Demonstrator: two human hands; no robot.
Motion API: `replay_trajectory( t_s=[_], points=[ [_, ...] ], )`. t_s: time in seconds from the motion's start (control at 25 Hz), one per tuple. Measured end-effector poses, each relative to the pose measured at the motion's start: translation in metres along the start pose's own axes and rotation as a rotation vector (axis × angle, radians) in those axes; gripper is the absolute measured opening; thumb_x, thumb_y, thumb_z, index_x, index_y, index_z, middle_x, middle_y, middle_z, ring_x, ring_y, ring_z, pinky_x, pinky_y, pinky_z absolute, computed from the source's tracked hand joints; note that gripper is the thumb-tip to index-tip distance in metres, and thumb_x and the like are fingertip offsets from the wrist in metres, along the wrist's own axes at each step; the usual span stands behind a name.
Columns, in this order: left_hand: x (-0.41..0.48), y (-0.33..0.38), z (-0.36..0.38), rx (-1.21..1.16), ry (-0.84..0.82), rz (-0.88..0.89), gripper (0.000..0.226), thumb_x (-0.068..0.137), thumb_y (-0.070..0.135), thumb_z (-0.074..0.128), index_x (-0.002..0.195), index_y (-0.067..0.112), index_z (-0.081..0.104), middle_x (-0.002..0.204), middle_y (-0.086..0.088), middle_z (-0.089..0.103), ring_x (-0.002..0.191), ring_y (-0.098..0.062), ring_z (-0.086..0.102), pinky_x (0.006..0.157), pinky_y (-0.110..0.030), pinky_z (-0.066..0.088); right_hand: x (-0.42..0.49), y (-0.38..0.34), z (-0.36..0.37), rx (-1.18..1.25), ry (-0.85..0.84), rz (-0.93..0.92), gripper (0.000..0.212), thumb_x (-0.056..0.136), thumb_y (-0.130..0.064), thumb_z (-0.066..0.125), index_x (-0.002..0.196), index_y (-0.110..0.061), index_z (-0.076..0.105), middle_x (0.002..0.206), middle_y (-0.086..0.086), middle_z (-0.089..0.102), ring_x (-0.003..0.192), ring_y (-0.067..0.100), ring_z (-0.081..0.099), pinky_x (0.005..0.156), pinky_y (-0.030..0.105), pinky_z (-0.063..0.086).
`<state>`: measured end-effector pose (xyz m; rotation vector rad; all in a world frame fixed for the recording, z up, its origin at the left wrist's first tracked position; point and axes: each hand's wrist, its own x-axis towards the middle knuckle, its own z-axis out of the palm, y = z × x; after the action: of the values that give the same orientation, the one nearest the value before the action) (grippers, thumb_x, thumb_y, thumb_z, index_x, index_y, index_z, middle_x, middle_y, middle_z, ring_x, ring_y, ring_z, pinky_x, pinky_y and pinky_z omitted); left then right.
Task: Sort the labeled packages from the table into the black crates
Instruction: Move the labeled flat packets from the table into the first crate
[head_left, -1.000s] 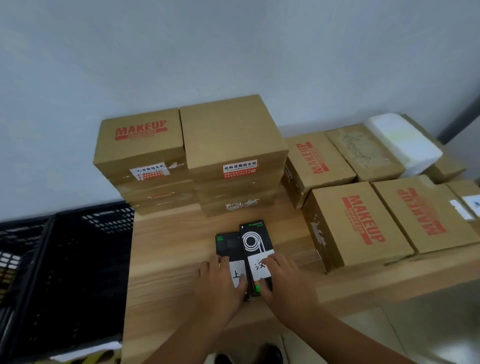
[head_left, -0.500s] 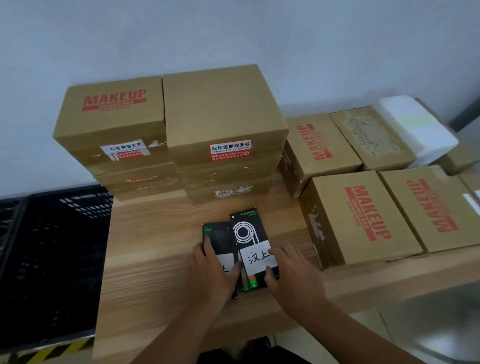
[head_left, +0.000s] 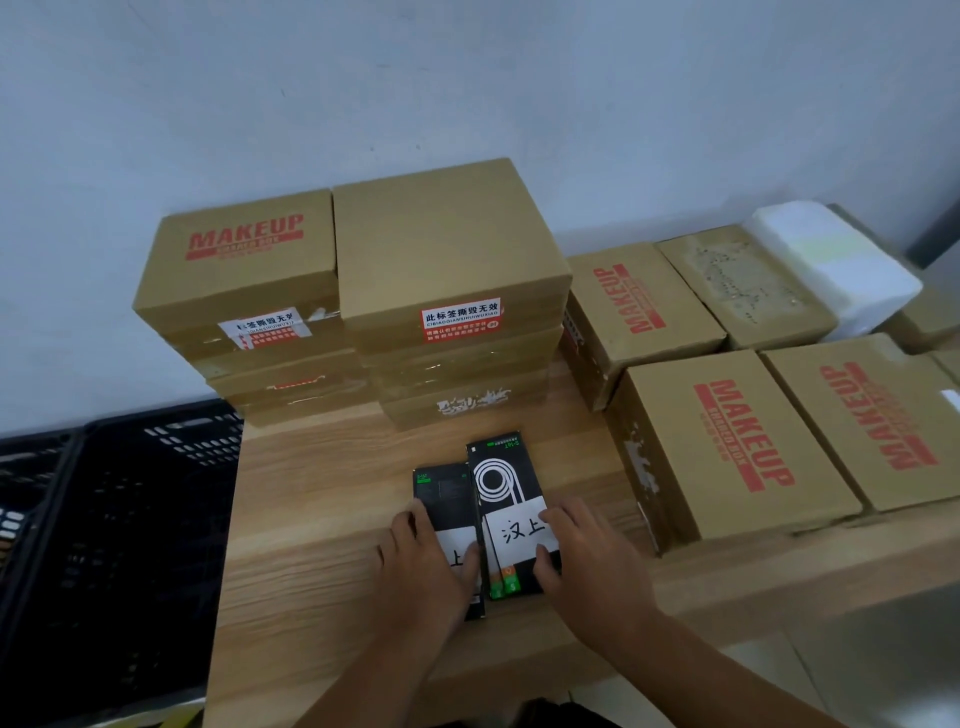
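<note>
- Pale grey wall (head_left: 467, 78) fills the back of my view.
- Next biggest is the wooden table (head_left: 322, 493), pushed right up against that wall.
- Black crates (head_left: 130, 519) with little holes in their sides sit to the left of the table, lower down.
- I see two tall stacks of brown boxes (head_left: 441, 244) side by side at the back of the table. The top left one says MAKEUP in red.
- More MAKEUP boxes (head_left: 727, 441) lie flat on the right side, with a white foam block (head_left: 831, 260) at the far right.
- Two small black packages lie side by side near the front edge, touching. The left package (head_left: 441, 488) and the right package (head_left: 501, 473) each have a white paper label with black writing.
- The person's left hand (head_left: 421, 571) lies over the left package and holds it, fingers bent at its left edge, thumb at its right edge.
- The right hand (head_left: 597, 566) holds the right package, fingers round its right edge, thumb pressed on its front.
</note>
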<state>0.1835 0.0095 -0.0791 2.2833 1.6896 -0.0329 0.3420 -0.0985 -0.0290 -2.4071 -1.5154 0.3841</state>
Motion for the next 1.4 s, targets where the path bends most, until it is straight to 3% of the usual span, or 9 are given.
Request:
replay_trajectory(
  t_s=[0.28,0.44,0.64,0.76,0.88,0.96,1.12,1.2,1.4],
  points=[
    [0.001,-0.005,-0.008,-0.111,-0.069,-0.026,0.102,0.080,0.065,0.063,0.156,0.012,0.019,0.146,-0.005,0.037,0.126,-0.022,0.043,0.095,-0.033,0.050,0.005,-0.004,-0.007,-0.005,0.006,-0.016,0.036,0.097,-0.038,0.055,0.131,-0.027,0.055,0.129,-0.010,0.054,0.111,0.008,0.054,0.082,0.020,0.052],
    [-0.013,-0.004,-0.051,-0.179,-0.024,-0.025,0.099,0.075,0.060,0.065,0.154,0.017,0.024,0.141,-0.001,0.036,0.121,-0.021,0.042,0.082,-0.028,0.045,0.003,-0.015,-0.023,-0.018,-0.014,-0.018,0.037,0.097,-0.039,0.054,0.132,-0.027,0.054,0.130,-0.009,0.053,0.114,0.009,0.053,0.087,0.023,0.051],
    [-0.038,0.021,-0.142,-0.425,0.020,0.011,0.096,0.072,0.072,0.057,0.153,0.034,0.024,0.139,0.017,0.033,0.124,-0.010,0.041,0.084,-0.025,0.045,0.003,-0.044,-0.069,0.020,-0.080,-0.018,0.035,0.098,-0.046,0.050,0.130,-0.033,0.051,0.127,-0.012,0.054,0.111,0.006,0.052,0.087,0.021,0.049],
    [-0.045,0.035,-0.179,-0.648,0.000,0.073,0.095,0.076,0.071,0.063,0.156,0.040,0.022,0.122,0.033,0.031,0.118,0.004,0.042,0.078,-0.011,0.040,0.011,-0.056,-0.094,0.246,-0.093,0.054,0.028,0.102,-0.045,0.051,0.125,-0.032,0.059,0.120,-0.013,0.062,0.106,0.004,0.058,0.087,0.021,0.050],
    [-0.051,0.042,-0.189,-0.893,-0.076,0.094,0.079,0.087,0.052,0.073,0.155,0.038,0.033,0.123,0.030,0.040,0.103,0.016,0.054,0.065,-0.002,0.048,0.011,-0.068,-0.108,0.757,-0.256,0.123,0.024,0.106,-0.032,0.052,0.118,-0.022,0.070,0.110,-0.003,0.074,0.095,0.008,0.070,0.087,0.030,0.060],
    [-0.056,0.044,-0.187,-0.978,-0.109,0.078,0.068,0.091,0.045,0.071,0.151,0.035,0.041,0.130,0.022,0.043,0.101,0.008,0.059,0.062,-0.005,0.051,0.005,-0.076,-0.113,0.964,-0.342,0.157,0.024,0.106,-0.028,0.052,0.115,-0.019,0.072,0.106,0.004,0.076,0.092,0.013,0.075,0.084,0.032,0.062],
    [-0.065,0.044,-0.174,-1.059,-0.113,0.052,0.037,0.101,0.036,0.060,0.137,0.036,0.055,0.135,0.014,0.050,0.112,-0.001,0.062,0.083,-0.018,0.058,-0.006,-0.087,-0.110,1.055,-0.346,0.255,0.029,0.108,-0.032,0.046,0.104,-0.022,0.074,0.098,0.005,0.078,0.088,0.015,0.076,0.075,0.030,0.063],
    [-0.069,0.044,-0.170,-1.055,-0.073,0.073,0.025,0.104,0.032,0.055,0.126,0.043,0.058,0.128,0.015,0.057,0.111,0.005,0.061,0.085,-0.011,0.053,-0.008,-0.088,-0.108,1.111,-0.316,0.315,0.027,0.108,-0.031,0.047,0.102,-0.026,0.073,0.095,0.003,0.078,0.085,0.014,0.076,0.067,0.027,0.061],
    [-0.070,0.044,-0.166,-1.039,0.040,0.132,0.041,0.105,0.032,0.052,0.146,0.037,0.048,0.133,0.021,0.056,0.115,0.010,0.057,0.081,-0.009,0.052,-0.008,-0.075,-0.105,1.114,-0.178,0.367,0.012,0.101,-0.031,0.060,0.108,-0.027,0.069,0.106,-0.003,0.073,0.095,0.015,0.072,0.072,0.033,0.065]
  ],
)
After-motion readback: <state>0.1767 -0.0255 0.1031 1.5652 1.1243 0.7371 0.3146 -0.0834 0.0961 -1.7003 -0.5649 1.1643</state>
